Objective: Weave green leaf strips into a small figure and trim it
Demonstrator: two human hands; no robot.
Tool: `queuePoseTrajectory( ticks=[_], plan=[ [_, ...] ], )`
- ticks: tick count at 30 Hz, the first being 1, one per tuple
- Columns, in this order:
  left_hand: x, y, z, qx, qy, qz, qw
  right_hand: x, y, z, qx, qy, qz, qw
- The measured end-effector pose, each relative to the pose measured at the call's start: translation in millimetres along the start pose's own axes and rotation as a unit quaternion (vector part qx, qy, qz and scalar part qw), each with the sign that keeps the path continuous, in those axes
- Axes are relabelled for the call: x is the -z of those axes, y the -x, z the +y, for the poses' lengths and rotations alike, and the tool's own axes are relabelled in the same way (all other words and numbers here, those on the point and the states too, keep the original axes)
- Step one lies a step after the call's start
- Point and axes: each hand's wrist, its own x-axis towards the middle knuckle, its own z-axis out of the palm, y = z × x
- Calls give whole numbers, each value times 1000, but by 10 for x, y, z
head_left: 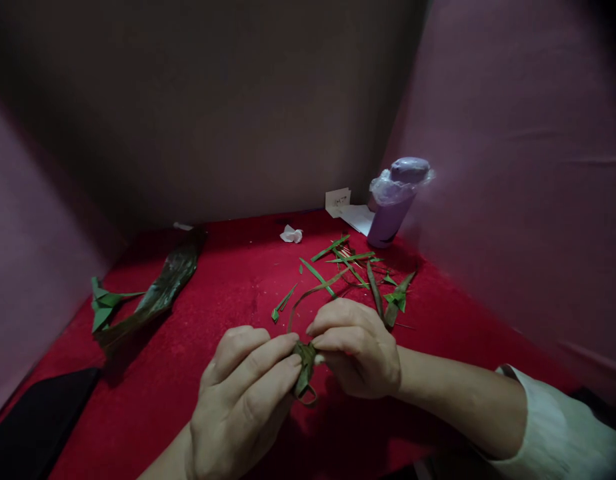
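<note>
Between my two hands is a small folded piece of green leaf (pixel 305 370), with a little loop at its lower end. A long thin leaf strip (pixel 315 289) curves up behind it toward the scraps. My left hand (pixel 251 383) pinches the folded leaf from the left with its fingertips. From the right, my right hand (pixel 361 347) has thumb and fingers closed on the leaf's upper right edge. Just beyond my hands lie several narrow cut leaf strips (pixel 318 275) and a small leaf piece (pixel 395 301).
A long leaf (pixel 168 280) and a folded green leaf (pixel 104 303) lie at the left on the red cloth (pixel 238 267). Farther back are crumpled tissue (pixel 291 234), a white card (pixel 337 201) and a purple container (pixel 392 217) with plastic. A black flat object (pixel 43 420) sits front left.
</note>
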Motion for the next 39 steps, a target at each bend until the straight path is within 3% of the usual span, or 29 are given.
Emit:
queuePoseTrajectory(
  ticks=[14,18,21,25,29,39],
  plan=[
    [68,49,19,-21,-20,15,999,152,-59,76,87,34,-42,995],
    [85,81,-9,-33,-34,-17,999,169,-69,106,108,48,-46,992],
    [65,64,-12,-34,-30,-8,999,173,-91,132,126,57,-52,989],
    [33,-17,7,-26,-27,19,999,155,-102,161,138,73,-38,987],
    [33,-51,10,-31,-42,4,999,135,-75,171,129,65,-39,989],
    [29,123,30,-15,-47,-22,999,141,-83,142,126,67,-37,989]
  ],
)
